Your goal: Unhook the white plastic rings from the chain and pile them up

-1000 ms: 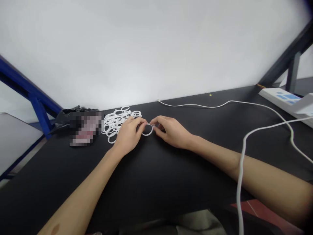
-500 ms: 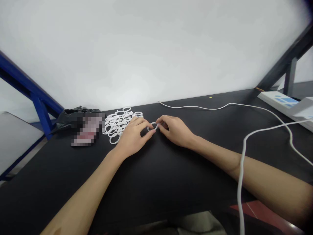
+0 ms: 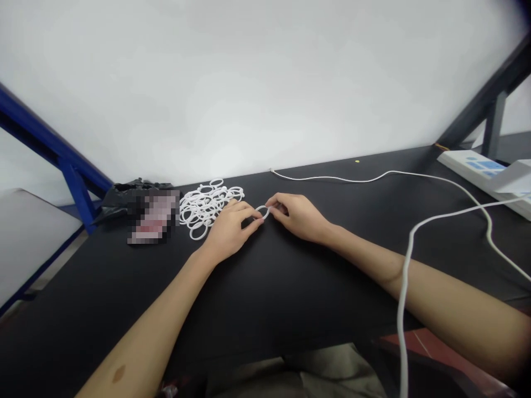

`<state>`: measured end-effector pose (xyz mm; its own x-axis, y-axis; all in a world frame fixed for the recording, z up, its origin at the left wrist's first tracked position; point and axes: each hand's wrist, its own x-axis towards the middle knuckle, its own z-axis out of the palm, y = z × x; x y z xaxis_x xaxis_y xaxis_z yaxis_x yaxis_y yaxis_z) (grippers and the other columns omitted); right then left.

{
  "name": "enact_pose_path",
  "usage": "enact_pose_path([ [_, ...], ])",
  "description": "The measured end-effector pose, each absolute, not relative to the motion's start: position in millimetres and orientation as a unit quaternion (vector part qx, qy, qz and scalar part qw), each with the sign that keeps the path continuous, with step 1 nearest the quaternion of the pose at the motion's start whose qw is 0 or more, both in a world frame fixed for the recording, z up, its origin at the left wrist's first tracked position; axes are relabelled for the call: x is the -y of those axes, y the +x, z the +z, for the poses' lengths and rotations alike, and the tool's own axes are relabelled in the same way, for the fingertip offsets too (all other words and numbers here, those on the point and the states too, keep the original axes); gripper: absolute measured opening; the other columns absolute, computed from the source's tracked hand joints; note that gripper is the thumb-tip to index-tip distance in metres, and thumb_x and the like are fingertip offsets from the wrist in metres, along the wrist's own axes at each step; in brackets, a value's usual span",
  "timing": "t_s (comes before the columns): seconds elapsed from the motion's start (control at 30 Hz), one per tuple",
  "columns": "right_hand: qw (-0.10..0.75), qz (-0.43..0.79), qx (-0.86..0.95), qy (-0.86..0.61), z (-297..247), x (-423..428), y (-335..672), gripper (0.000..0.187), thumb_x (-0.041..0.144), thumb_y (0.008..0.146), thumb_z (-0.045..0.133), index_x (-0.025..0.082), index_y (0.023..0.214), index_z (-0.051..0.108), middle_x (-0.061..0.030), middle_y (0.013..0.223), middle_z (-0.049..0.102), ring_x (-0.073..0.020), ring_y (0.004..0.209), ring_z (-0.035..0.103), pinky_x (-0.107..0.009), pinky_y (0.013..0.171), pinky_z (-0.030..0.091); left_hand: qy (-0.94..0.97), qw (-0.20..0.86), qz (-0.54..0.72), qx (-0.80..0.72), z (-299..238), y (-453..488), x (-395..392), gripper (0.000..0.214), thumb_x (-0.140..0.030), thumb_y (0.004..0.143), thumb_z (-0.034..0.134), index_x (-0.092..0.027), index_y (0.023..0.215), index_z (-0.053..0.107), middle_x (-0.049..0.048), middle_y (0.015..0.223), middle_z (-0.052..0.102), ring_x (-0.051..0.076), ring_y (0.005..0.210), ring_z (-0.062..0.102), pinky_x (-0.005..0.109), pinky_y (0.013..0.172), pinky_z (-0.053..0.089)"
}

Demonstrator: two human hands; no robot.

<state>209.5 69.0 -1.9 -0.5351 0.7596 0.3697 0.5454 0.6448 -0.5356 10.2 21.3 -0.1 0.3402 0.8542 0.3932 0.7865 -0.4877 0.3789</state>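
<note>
A single white ring (image 3: 262, 209), thin and round, is held between my two hands just above the black table. My left hand (image 3: 232, 228) pinches its left side between thumb and fingertips. On the right side, my right hand (image 3: 296, 215) grips it with thumb and forefinger. To the left of my left hand lies a loose pile of similar white rings (image 3: 199, 209), several overlapping one another; part of the pile is hidden behind that hand. What material the rings are made of I cannot tell.
A crumpled black plastic bag (image 3: 118, 196) and a blurred-out item (image 3: 155, 218) lie left of the pile. A white cable (image 3: 409, 260) crosses over my right forearm. At the right stands a white device with blue markings (image 3: 477, 166). A white wall (image 3: 249, 83) rises behind the black table (image 3: 290, 298).
Both hands stay around the same ring, with my right fingers slightly closer to the left hand's fingers. The whole view has shifted a little.
</note>
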Motion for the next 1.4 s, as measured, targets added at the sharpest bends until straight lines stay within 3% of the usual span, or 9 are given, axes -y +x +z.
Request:
enact_pose_path([
  [0.37,0.295,0.177,0.866,-0.362,-0.3,-68.7,206.7,0.013,0.02,0.088,0.057,0.017,0.095,0.068,-0.002,0.08,0.069,-0.0117,0.066,0.058,-0.023,0.066,0.041,0.826,0.064,0.27,-0.49,-13.9,13.9,-24.2,0.022,-0.041,0.089,0.061,-0.025,0.097,0.072,0.004,0.09,0.069,0.023,0.092,0.055,0.041,0.085,0.046],
  [0.7,0.299,0.214,0.842,-0.396,0.9,-68.7,207.1,0.014,0.022,0.086,0.059,0.016,0.094,0.068,0.0007,0.07,0.065,-0.01,0.058,0.052,-0.023,0.061,0.039,0.816,0.062,0.278,-0.503,-2.5,11.7,-21.3,0.014,-0.026,0.093,0.057,-0.021,0.091,0.069,0.0022,0.091,0.07,0.02,0.089,0.055,0.037,0.086,0.044],
  [1.4,0.333,0.236,0.83,-0.38,-3.2,-71.8,203.6,0.008,0.02,0.086,0.06,0.016,0.09,0.067,-0.0015,0.08,0.072,-0.0127,0.068,0.062,-0.025,0.068,0.047,0.816,0.065,0.275,-0.504,-6.0,12.5,-24.5,0.012,-0.026,0.091,0.057,-0.021,0.088,0.068,0.0015,0.085,0.068,0.02,0.084,0.053,0.036,0.081,0.043],
])
